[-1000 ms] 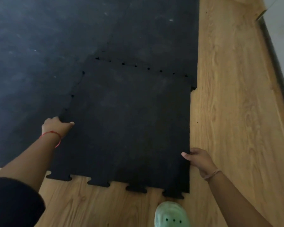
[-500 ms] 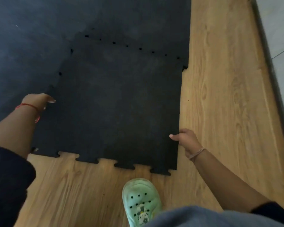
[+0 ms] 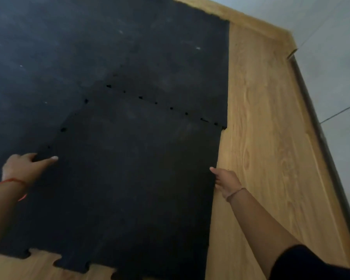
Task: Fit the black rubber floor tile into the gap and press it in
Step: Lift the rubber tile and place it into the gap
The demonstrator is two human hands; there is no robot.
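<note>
The black rubber floor tile (image 3: 133,178) lies in the corner gap of the laid black matting (image 3: 89,47), its toothed edges lined up with the neighbours. Small dark holes show along the far and left seams. My left hand (image 3: 26,168) grips the tile's left edge, thumb on top. My right hand (image 3: 224,181) holds the tile's right edge, fingers curled under it and thumb pointing forward. The tile's near toothed edge lies on the wood.
Wood-pattern floor (image 3: 267,148) runs along the right of the matting and under the near edge. A grey wall (image 3: 335,67) with a dark base strip (image 3: 321,138) borders the floor on the right.
The view has swung up and forward, so the green shoe has left the frame. Both hands keep hold of the tile's side edges, and the tile sits further into the corner.
</note>
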